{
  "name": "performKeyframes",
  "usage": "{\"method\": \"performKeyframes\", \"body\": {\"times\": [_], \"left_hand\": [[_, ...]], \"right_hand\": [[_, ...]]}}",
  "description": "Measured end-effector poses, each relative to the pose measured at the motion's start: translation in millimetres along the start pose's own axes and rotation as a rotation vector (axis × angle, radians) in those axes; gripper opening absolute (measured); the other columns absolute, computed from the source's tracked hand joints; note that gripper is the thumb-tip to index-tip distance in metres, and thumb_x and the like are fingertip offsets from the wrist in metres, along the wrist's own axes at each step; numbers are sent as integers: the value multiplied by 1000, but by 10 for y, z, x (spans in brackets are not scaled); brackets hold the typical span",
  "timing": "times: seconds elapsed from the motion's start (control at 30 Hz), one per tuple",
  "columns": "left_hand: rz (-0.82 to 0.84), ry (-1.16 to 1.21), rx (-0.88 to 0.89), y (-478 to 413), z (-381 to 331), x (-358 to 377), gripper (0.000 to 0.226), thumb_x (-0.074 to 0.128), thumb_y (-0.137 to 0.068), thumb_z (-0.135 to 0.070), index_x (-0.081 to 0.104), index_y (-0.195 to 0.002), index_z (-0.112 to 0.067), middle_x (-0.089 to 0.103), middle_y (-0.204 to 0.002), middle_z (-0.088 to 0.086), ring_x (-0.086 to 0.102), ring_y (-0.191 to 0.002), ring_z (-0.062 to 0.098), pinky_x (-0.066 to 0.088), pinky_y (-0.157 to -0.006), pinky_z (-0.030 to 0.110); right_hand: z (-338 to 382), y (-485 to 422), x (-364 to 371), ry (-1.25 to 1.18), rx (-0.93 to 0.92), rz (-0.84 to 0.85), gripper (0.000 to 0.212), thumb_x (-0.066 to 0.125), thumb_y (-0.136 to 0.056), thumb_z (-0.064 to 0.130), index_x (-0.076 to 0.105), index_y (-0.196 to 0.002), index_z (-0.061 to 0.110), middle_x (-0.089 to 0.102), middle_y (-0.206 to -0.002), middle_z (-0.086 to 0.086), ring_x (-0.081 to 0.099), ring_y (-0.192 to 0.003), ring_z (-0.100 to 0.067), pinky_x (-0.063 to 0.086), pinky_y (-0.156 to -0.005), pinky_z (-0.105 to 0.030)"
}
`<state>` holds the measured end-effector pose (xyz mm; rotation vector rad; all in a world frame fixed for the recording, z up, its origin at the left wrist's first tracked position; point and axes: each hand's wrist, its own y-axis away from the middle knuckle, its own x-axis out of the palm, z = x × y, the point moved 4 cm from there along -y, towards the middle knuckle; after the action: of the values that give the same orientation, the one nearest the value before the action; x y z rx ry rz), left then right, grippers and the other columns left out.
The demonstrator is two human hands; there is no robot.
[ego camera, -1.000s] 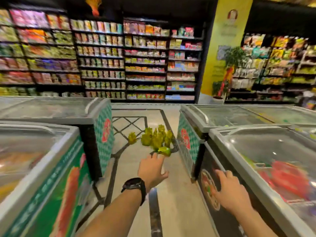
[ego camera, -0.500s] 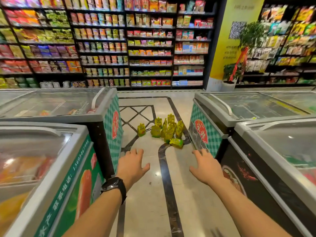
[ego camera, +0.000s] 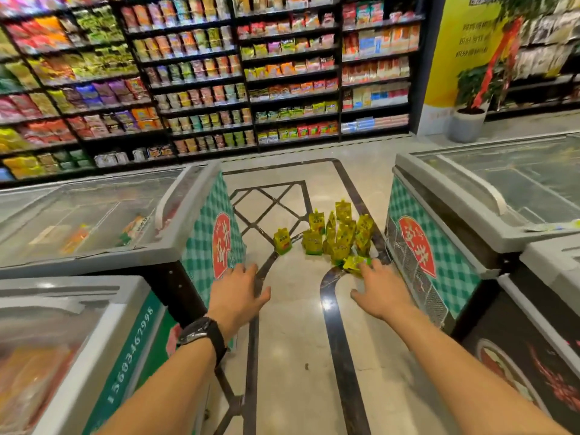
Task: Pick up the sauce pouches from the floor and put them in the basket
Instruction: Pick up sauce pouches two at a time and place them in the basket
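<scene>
Both hands, left point(ego camera: 240, 293) and right point(ego camera: 381, 291), reach forward, fingers spread.

Bright, even overhead store lighting; lamps themselves out of frame. Soft white glare patches on glossy floor point(ego camera: 292, 350) and on freezer lids point(ego camera: 78, 215), washing out contents beneath. Shadows faint, diffuse. Strong wide-angle distortion: shelves point(ego camera: 201, 76) bowed and leaning at left and upper edges. Motion blur throughout, heaviest on shelf goods and yellow pillar point(ego camera: 455, 58), print there illegible. Near-left freezer corner smeared. Colours saturated, slight compression softness.
</scene>
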<state>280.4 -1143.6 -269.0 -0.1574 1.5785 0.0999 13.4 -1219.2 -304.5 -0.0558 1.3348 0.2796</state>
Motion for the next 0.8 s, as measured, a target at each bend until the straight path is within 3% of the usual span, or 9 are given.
{"method": "performKeyframes", "body": {"times": [0.33, 0.43, 0.8], "left_hand": [[29, 8, -67, -2064, 215, 165, 57, 45, -95, -58, 43, -138, -21, 54, -132, 6, 55, -118, 25, 53, -93, 39], [55, -24, -49, -2762, 339, 340, 56, 43, -96, -58, 43, -139, -22, 54, -131, 5, 55, -117, 25, 52, -92, 39], [121, 87, 12, -5548, 588, 872, 56, 50, -93, -56, 46, -134, -18, 54, -124, 10, 56, -112, 32, 52, -86, 43]], "right_hand": [[281, -2196, -70, 12, -80, 69, 64, 57, -91, 47, 37, -145, 19, 39, -146, -11, 42, -133, -33, 45, -102, -45], [343, -2858, -13, 33, -89, 85, 61, 57, -92, 46, 38, -143, 19, 39, -144, -10, 41, -131, -32, 47, -95, -43], [404, -5138, -50, 38, 20, 130, 54, 57, -92, 42, 46, -138, 16, 45, -137, -12, 43, -129, -34, 45, -95, -45]]}}
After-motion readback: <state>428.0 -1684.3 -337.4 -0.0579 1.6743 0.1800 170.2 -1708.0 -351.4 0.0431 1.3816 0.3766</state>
